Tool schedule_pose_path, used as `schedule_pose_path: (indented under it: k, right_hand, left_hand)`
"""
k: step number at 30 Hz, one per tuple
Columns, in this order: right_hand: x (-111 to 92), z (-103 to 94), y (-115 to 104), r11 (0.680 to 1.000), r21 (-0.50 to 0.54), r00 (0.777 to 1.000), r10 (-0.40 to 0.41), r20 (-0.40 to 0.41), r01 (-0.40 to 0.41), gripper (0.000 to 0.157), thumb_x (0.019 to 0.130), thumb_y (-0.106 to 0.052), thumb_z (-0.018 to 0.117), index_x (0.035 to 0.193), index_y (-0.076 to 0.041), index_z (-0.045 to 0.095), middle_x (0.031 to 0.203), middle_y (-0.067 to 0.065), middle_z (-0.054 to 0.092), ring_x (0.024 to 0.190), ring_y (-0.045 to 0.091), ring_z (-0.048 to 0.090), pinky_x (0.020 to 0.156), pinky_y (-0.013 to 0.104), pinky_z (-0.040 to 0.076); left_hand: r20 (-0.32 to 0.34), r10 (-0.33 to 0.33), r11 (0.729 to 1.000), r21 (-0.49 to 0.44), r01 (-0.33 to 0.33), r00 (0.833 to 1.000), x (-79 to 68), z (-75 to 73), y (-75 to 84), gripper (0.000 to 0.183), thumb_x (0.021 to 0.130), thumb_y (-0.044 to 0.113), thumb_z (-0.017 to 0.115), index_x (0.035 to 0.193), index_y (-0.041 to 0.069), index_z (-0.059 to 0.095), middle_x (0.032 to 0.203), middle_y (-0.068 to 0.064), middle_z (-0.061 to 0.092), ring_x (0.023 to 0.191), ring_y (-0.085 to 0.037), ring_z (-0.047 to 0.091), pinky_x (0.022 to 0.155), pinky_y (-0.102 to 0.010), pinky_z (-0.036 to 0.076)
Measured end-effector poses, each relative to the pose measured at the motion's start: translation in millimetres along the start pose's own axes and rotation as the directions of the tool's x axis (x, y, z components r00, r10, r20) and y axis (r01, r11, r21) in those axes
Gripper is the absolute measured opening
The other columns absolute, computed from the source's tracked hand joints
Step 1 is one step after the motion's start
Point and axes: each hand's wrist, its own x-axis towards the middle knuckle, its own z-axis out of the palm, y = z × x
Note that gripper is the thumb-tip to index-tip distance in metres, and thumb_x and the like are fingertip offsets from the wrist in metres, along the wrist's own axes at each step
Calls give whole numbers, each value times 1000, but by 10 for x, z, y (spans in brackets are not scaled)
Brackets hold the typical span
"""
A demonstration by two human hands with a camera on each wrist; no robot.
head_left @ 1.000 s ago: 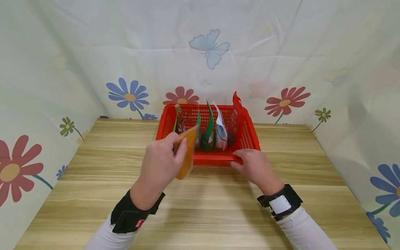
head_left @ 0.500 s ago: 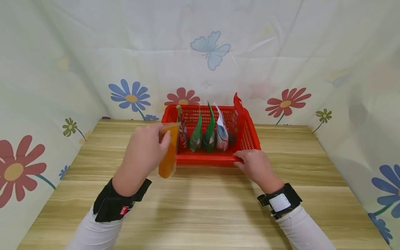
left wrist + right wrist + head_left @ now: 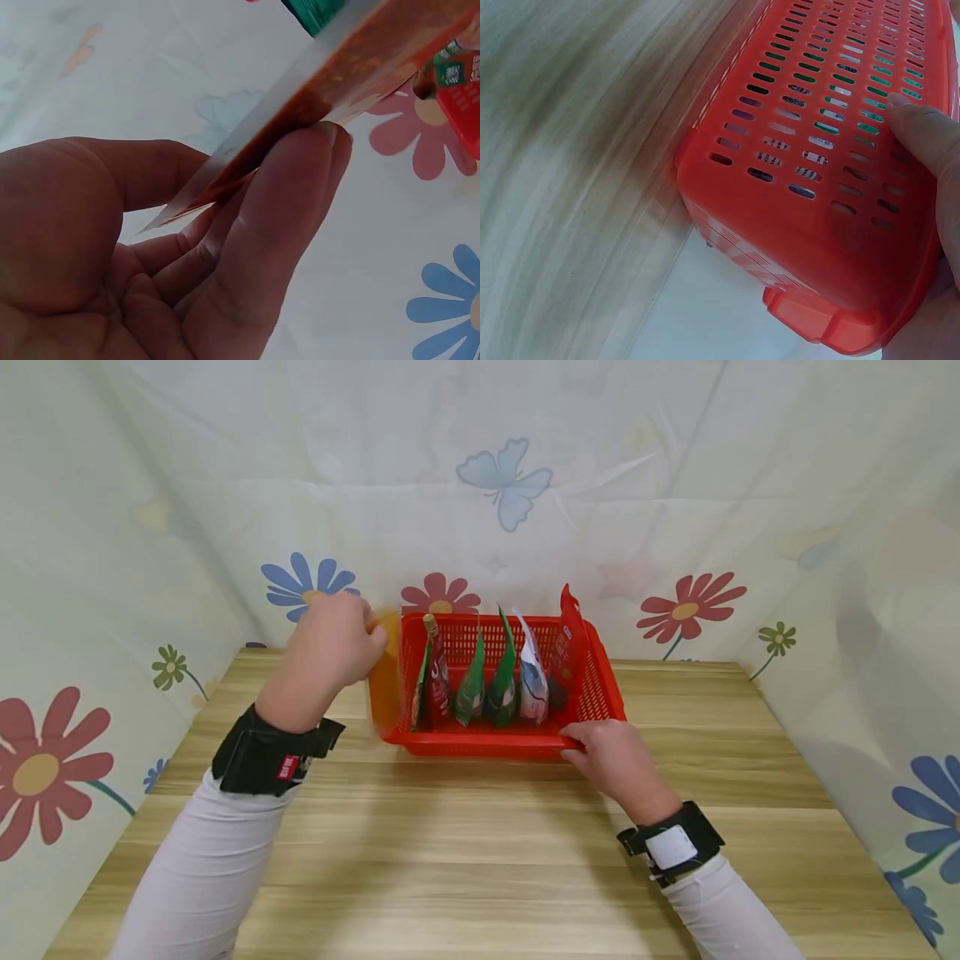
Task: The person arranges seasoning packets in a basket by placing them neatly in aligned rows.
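Observation:
My left hand [image 3: 333,639] pinches a clear flat pouch of orange-brown contents [image 3: 386,681] by its upper edge, upright at the left end of the red plastic basket [image 3: 480,742]. In the left wrist view the thumb and fingers lie on either side of the pouch [image 3: 300,105]. My right hand [image 3: 611,764] grips the basket's front rim near its right corner; the right wrist view has the thumb [image 3: 915,124] against the slotted wall. Inside the basket stand a dark red bottle with a gold cap [image 3: 437,681], green packets [image 3: 471,689], a white packet [image 3: 533,685] and a red packet [image 3: 567,652].
The basket stands on a wood-grain table [image 3: 480,852], toward its back edge. A flower-printed white cloth [image 3: 585,468] hangs close behind the basket and along both sides.
My left hand has carried the pouch leftward and then up and back, from in front of the basket to its left end. The right hand has stayed at the rim.

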Motion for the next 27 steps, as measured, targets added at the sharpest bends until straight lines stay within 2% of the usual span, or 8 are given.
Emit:
schedule_pose_path:
  k: [6, 9, 15, 18, 21, 27]
  right_hand:
    - [-14, 9, 5, 1000, 6, 1000, -9, -13, 10, 37, 77, -25, 91, 109, -9, 81, 97, 9, 80, 84, 26, 76, 84, 47, 63]
    - [-15, 18, 11, 1000, 6, 1000, -10, -17, 10, 37, 77, -25, 91, 109, -9, 80, 97, 9, 80, 85, 26, 76, 84, 47, 62]
    - [-18, 23, 8, 1000, 6, 1000, 0, -22, 0, 37, 77, -25, 91, 109, -9, 81, 97, 9, 80, 85, 26, 76, 85, 47, 62]
    - [-18, 18, -7, 1000, 13, 1000, 2, -21, -1, 36, 77, -25, 91, 109, -9, 81, 97, 9, 80, 85, 26, 76, 84, 47, 62]
    - [-13, 17, -18, 1000, 18, 1000, 5, -17, -4, 36, 77, -25, 91, 109, -9, 81, 97, 9, 80, 85, 26, 77, 84, 47, 62]
    - [-4, 23, -3, 1000, 9, 1000, 7, -24, -7, 35, 78, -24, 91, 108, -9, 81, 97, 10, 80, 85, 27, 77, 84, 47, 62]
  left_hand:
    - [84, -62, 998, -23, 64, 995, 290, 6, 6, 25, 98, 16, 51, 84, -2, 62, 82, -17, 65, 66, -28, 67, 56, -28, 56]
    - [131, -91, 995, -39, 97, 987, 413, 53, 14, 23, 99, 17, 54, 93, -3, 63, 93, -19, 66, 71, -29, 70, 58, -28, 58]
    - [169, -125, 981, -126, 148, 978, 602, 200, 6, 22, 97, 13, 57, 109, -5, 62, 107, -21, 66, 81, -32, 72, 64, -32, 62]
    - [182, -131, 977, -145, 158, 975, 676, 296, -30, 20, 95, 8, 57, 107, -6, 64, 107, -21, 68, 82, -33, 74, 64, -32, 63]
    - [187, -125, 981, -122, 150, 974, 722, 392, -71, 17, 94, 7, 57, 99, -5, 68, 101, -20, 71, 79, -32, 75, 60, -29, 60]
    - [177, -121, 982, -119, 144, 977, 733, 532, -109, 13, 94, 9, 60, 92, -2, 67, 92, -18, 70, 73, -29, 71, 57, -28, 58]
